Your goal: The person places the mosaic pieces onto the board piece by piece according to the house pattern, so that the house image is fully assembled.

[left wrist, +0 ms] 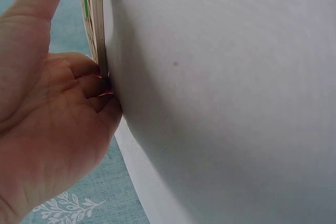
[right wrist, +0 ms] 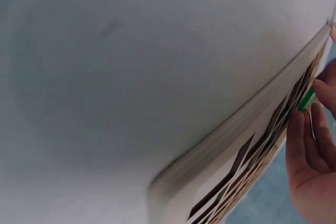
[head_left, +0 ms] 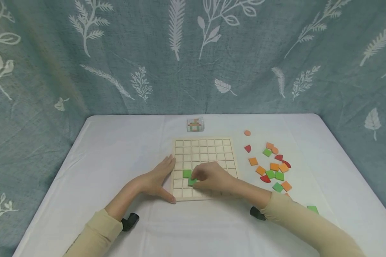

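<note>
A pale wooden grid board (head_left: 212, 150) lies on the table, with one green square tile (head_left: 187, 174) in a cell near its left side. My right hand (head_left: 215, 176) pinches a second green square tile (head_left: 191, 182) between thumb and fingers, low over the cell diagonally below the first. In the right wrist view this tile (right wrist: 306, 99) shows edge-on, tilted against the board. My left hand (head_left: 157, 178) rests along the board's left edge, fingers spread, thumb at the front left corner. From the left wrist view, those fingers (left wrist: 94, 82) touch the board's side.
Right of the board lie scattered loose pieces: orange squares (head_left: 274, 166), green squares (head_left: 279, 176), red quarter-circles (head_left: 265, 179) and orange discs (head_left: 247, 133). A small pattern card (head_left: 195, 125) lies behind the board. One green piece (head_left: 312, 209) sits apart, beside the right sleeve.
</note>
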`<state>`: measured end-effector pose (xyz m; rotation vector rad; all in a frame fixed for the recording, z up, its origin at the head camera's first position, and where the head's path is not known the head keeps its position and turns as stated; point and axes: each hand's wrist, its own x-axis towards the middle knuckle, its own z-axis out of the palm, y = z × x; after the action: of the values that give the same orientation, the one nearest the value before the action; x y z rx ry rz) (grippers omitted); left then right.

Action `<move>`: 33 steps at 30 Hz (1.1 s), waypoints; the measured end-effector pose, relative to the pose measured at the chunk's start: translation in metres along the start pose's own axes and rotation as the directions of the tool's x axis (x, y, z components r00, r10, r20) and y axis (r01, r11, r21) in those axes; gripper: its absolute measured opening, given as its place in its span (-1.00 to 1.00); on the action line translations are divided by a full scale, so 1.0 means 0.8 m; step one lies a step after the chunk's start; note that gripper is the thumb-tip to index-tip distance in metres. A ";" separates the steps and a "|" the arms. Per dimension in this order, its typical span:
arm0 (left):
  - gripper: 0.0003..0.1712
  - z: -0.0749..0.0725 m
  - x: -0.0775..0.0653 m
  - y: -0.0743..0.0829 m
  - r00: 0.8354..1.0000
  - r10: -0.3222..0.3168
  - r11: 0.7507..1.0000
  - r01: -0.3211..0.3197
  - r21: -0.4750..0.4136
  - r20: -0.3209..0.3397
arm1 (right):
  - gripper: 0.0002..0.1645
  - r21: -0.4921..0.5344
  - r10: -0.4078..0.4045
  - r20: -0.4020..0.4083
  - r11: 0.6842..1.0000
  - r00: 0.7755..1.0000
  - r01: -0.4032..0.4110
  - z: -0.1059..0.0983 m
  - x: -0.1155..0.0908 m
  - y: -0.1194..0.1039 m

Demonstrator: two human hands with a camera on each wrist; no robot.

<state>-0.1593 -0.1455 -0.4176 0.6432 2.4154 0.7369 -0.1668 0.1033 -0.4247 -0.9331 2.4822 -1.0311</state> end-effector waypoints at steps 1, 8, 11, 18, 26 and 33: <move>0.58 0.000 0.000 0.000 1.000 -0.002 1.000 0.002 0.004 0.003 | -0.88 -0.010 -0.014 0.000 1.000 1.000 0.014 0.002 0.002 -0.002; 0.58 0.001 0.001 -0.004 1.000 -0.005 1.000 0.005 0.011 -0.001 | -0.87 -0.017 -0.047 -0.001 0.999 0.999 0.047 0.008 0.007 -0.011; 0.58 0.002 0.002 -0.005 1.000 -0.009 1.000 0.009 0.008 0.001 | -0.88 -0.014 -0.075 -0.007 0.997 0.997 0.075 0.010 0.007 -0.011; 0.58 0.001 0.000 -0.004 1.000 -0.014 1.000 0.014 -0.001 0.006 | -0.89 -0.021 -0.065 0.004 0.998 0.998 0.065 0.011 0.006 -0.011; 0.60 0.002 0.002 -0.006 1.000 -0.018 1.000 0.018 0.014 0.002 | -0.84 0.075 0.044 -0.037 0.996 0.998 -0.041 -0.010 -0.013 0.004; 0.61 0.002 0.003 -0.004 1.000 -0.005 1.000 0.005 0.022 -0.006 | -0.85 0.098 0.198 -0.222 0.979 0.955 -0.180 -0.058 -0.055 0.041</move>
<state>-0.1611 -0.1462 -0.4216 0.6442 2.4333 0.7115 -0.1717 0.1746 -0.4145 -0.5662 2.6328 -1.2196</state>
